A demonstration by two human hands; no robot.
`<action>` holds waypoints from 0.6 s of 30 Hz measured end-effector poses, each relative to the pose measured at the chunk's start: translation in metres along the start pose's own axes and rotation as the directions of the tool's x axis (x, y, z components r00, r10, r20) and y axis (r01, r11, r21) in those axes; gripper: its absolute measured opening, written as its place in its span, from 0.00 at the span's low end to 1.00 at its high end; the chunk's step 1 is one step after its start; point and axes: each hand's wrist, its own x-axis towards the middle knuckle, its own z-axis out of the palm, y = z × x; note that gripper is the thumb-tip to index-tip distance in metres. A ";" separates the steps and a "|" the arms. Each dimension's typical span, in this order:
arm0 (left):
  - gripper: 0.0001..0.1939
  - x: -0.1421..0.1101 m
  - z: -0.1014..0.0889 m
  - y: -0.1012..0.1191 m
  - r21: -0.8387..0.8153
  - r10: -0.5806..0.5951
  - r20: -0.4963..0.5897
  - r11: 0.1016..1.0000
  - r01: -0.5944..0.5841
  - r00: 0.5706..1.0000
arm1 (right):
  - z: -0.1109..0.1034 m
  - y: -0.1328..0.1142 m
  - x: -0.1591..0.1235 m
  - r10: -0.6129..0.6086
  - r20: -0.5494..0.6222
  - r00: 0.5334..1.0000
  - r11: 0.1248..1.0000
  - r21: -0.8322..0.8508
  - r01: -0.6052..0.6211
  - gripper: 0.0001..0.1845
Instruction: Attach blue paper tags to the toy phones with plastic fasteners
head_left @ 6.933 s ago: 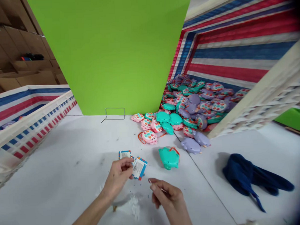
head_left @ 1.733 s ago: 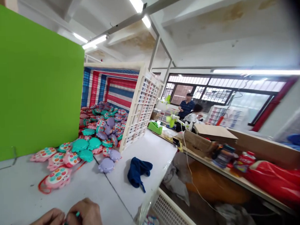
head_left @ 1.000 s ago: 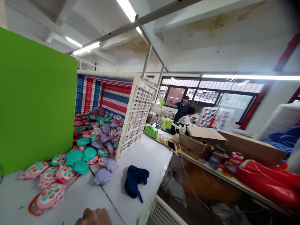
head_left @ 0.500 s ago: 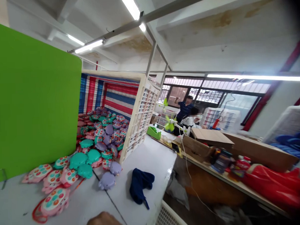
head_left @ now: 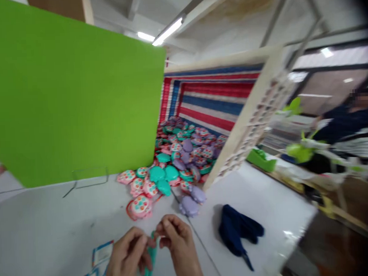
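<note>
My left hand (head_left: 127, 252) is closed around a teal plastic toy (head_left: 153, 258), seen edge-on and low in the view. Close beside it, my right hand (head_left: 179, 241) pinches at the toy's upper end; what lies between those fingertips is too small to make out. Beyond my hands sit pink animal-shaped toys (head_left: 141, 206) with coloured round buttons, teal ones (head_left: 157, 174) and purple ones (head_left: 189, 206). Printed cards (head_left: 102, 252) with blue and red edges lie on the table left of my left hand, partly hidden by it.
A green panel (head_left: 80, 97) stands at the left, with a bent wire (head_left: 90, 185) before it. Behind, a crate (head_left: 233, 152) lined with striped cloth holds many toys. A dark blue cloth item (head_left: 235, 228) lies at right. Another person (head_left: 346, 120) is at the far right.
The view has swung left and down, so the toys and crate appear further right. Both my hands now show with the teal toy; before, only part of one hand was visible. The cards have come into view.
</note>
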 end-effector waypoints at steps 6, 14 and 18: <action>0.17 0.004 0.006 0.006 -0.160 0.000 0.076 0.987 0.012 0.997 | -0.003 0.012 -0.006 0.205 0.086 0.975 0.951 0.216 -0.219 0.13; 0.14 0.003 0.000 0.003 -0.120 0.047 0.073 0.992 -0.038 0.996 | -0.006 0.019 -0.012 0.295 0.145 0.945 0.926 0.201 -0.320 0.10; 0.13 0.000 0.000 0.005 -0.098 0.052 0.056 0.994 -0.047 0.997 | -0.006 0.020 -0.015 0.311 0.184 0.932 0.917 0.199 -0.345 0.09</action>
